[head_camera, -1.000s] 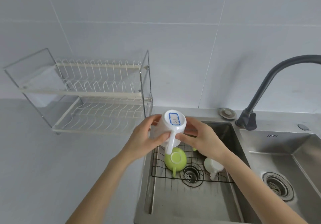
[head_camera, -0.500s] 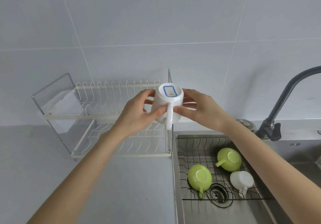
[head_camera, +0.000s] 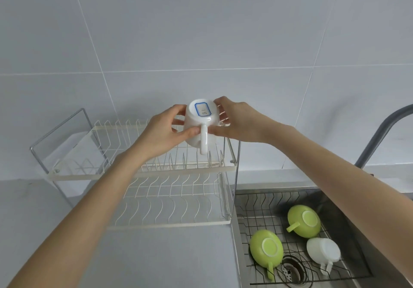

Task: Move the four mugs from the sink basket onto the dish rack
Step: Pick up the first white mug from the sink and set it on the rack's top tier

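Note:
A white mug (head_camera: 201,122) with a blue-framed label on its base is held upside down over the right end of the dish rack's upper tier (head_camera: 143,173). My left hand (head_camera: 165,131) grips its left side and my right hand (head_camera: 237,120) its right side, handle pointing toward me. In the black wire sink basket (head_camera: 252,211) at the lower right lie two green mugs (head_camera: 266,251) (head_camera: 304,220) and one white mug (head_camera: 323,253), all upside down.
The two-tier white wire rack stands on a grey counter (head_camera: 156,256) against the tiled wall; its lower tier (head_camera: 169,223) holds nothing. A steel sink (head_camera: 234,243) with a drain (head_camera: 290,267) lies right of the rack. A dark faucet (head_camera: 377,136) rises at the far right.
Both hands have carried the white mug up and left, from above the sink basket to over the rack's upper tier. The view has shifted left with it.

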{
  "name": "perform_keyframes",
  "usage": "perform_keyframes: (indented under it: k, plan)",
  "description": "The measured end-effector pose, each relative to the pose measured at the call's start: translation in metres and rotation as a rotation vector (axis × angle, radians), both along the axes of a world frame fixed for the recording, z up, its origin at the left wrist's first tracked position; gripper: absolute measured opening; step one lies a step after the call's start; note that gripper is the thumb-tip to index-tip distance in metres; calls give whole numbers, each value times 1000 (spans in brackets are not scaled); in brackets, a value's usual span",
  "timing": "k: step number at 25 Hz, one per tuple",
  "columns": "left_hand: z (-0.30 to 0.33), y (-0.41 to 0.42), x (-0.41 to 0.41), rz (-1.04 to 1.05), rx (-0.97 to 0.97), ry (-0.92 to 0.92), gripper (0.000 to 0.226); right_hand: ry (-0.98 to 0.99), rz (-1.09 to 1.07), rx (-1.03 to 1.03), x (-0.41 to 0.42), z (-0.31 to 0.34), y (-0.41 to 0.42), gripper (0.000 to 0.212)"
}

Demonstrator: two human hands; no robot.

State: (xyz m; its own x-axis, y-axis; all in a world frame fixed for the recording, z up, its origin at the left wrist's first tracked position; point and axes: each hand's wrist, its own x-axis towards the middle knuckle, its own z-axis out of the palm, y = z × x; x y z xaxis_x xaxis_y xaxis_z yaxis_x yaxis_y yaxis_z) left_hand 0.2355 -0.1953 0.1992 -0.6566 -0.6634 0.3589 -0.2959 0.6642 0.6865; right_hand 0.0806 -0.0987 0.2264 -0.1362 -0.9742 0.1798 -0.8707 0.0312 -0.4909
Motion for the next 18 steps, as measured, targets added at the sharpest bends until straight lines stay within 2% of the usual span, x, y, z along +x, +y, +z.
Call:
perform_keyframes:
  k: [7,12,18]
  plan:
    - [-20,-48,-22,-26,46,-179,54,277,-11,241,-11,-12,-60,59]
    - [-38,-70,-29,-34,110,-287,54,336,-9,391,-12,-22,-85,59]
    - [-51,-85,-28,-37,154,-346,52,355,-2,426,-8,-35,-102,56]
